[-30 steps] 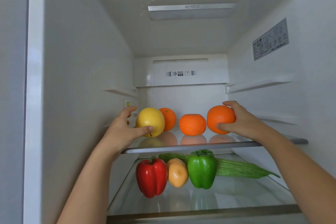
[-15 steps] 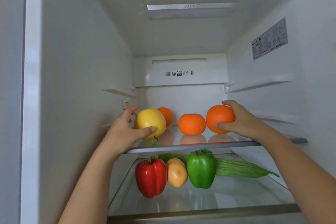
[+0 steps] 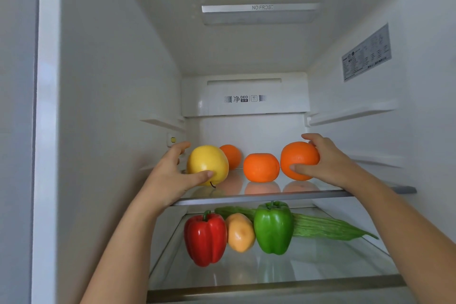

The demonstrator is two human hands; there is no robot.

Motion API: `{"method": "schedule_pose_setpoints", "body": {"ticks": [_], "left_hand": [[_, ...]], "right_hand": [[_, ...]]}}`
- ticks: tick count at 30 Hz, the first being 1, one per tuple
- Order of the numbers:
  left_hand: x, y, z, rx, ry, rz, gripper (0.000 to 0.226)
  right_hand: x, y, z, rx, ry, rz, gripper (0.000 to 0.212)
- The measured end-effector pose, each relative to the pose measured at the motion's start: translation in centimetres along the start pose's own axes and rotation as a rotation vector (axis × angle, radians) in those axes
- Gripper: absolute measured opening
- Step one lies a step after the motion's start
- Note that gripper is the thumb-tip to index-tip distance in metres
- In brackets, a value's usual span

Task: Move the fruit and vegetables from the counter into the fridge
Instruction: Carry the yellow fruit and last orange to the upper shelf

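Inside the white fridge (image 3: 111,81), an upper glass shelf (image 3: 271,196) and a lower glass shelf (image 3: 271,287) carry the food. On the lower one lies a long green ridged gourd (image 3: 325,228), and in front of it are a red bell pepper (image 3: 204,239), a green bell pepper (image 3: 272,229) and a small yellowish potato (image 3: 240,232). On the upper shelf, the left hand (image 3: 170,177) curls around a round yellow apple (image 3: 207,163), which seems to rest on the glass. The right hand (image 3: 328,165) grips a round orange (image 3: 298,158), just beside a second orange (image 3: 261,167). A third orange (image 3: 232,155) sits behind the apple.
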State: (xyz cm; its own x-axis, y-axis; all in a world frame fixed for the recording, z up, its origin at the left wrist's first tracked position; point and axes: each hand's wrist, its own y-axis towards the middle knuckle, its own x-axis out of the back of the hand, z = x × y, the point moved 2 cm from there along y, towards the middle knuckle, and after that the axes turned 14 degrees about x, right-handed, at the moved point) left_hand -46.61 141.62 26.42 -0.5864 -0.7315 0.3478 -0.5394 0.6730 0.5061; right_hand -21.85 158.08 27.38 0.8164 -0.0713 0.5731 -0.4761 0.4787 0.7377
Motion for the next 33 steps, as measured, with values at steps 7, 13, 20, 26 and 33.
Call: {"method": "schedule_pose_setpoints", "body": {"ticks": [7,13,20,26,33], "left_hand": [[-0.1,-1.2,-0.8,-0.09,0.154,-0.153,0.074],[-0.5,-3.5,-1.1,-0.183,0.337,-0.263,0.07],[-1.1,-9.0,-0.4,-0.353,0.484,-0.359,0.051],[-0.9,-13.8,1.2,-0.406,0.562,-0.323,0.048],[-0.2,-18.4,3.9,-0.429,0.531,-0.295,0.045]], "right_hand": [[0.5,-0.6,1.8,0.147,-0.176,-0.129,0.068],[-0.4,-2.3,5.2,0.233,-0.269,-0.223,0.055],[-3.1,-6.3,9.8,0.364,-0.419,-0.327,0.043],[-4.9,-11.2,12.9,0.322,-0.5,-0.276,0.045],[-7.8,-17.7,14.7,0.218,-0.531,-0.204,0.045]]}}
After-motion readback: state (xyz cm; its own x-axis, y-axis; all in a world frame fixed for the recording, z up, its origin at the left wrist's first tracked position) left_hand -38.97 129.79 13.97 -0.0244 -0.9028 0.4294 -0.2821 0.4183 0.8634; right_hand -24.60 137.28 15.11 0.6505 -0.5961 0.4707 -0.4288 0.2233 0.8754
